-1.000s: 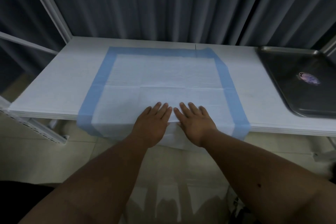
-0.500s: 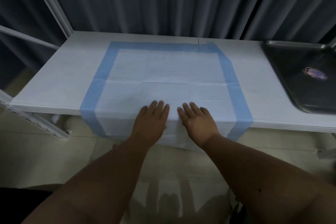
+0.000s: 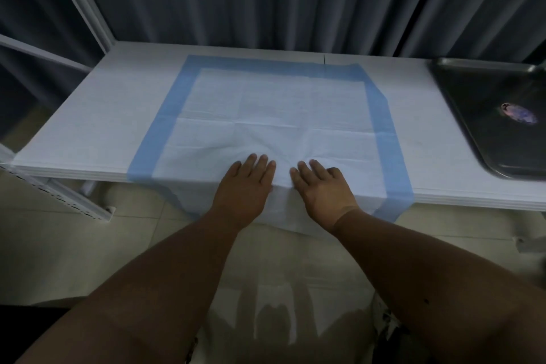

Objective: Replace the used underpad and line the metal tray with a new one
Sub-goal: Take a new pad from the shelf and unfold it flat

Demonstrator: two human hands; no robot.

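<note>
We press our left hand (image 3: 246, 186) and right hand (image 3: 320, 189) flat on the underpad (image 3: 274, 103), draped over the worktop (image 3: 97, 115) edge; the metal tray (image 3: 472, 103) sits right of the underpad.

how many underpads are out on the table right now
1. The underpad lies spread flat mid-table, its near edge hanging over the front, both hands pressing on it. The metal tray at right holds none.

My white underpad (image 3: 274, 115) with blue border lies spread at frame centre; my empty metal tray (image 3: 487, 124) sits far right.
</note>
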